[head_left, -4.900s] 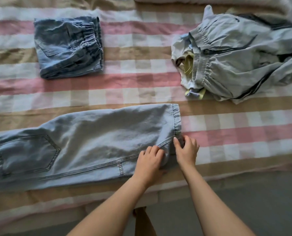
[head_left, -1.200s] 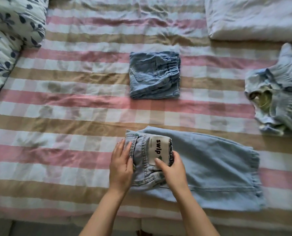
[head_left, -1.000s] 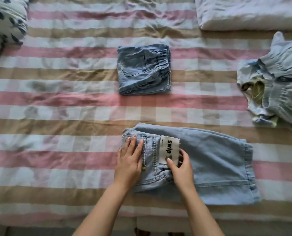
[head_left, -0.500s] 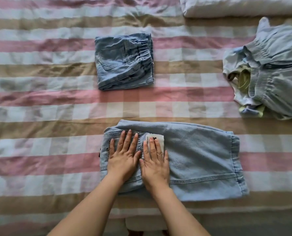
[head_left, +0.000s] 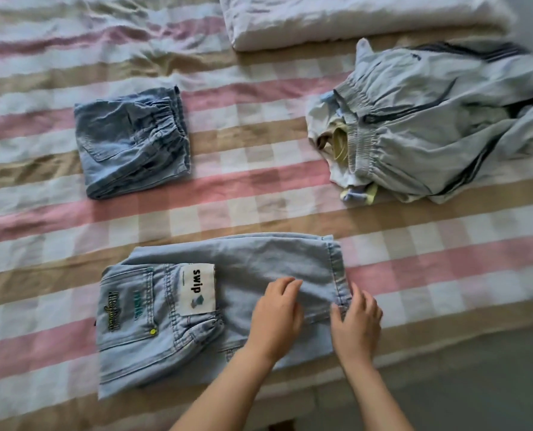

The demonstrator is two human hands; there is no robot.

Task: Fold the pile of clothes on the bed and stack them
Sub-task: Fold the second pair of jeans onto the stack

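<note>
One garment lies folded upper left; our left hand and right hand curl fingers on the half-folded jeans (gripping? we cannot tell); the pile upper right waits.

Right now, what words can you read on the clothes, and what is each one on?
"swip": printed sideways on the white patch on the jeans at the front.
Yellow word, stitched on the jeans' back pocket: too blurred to read.
Green word, on the same pocket: too blurred to read.
Folded denim and the pile: no words seen.
</note>
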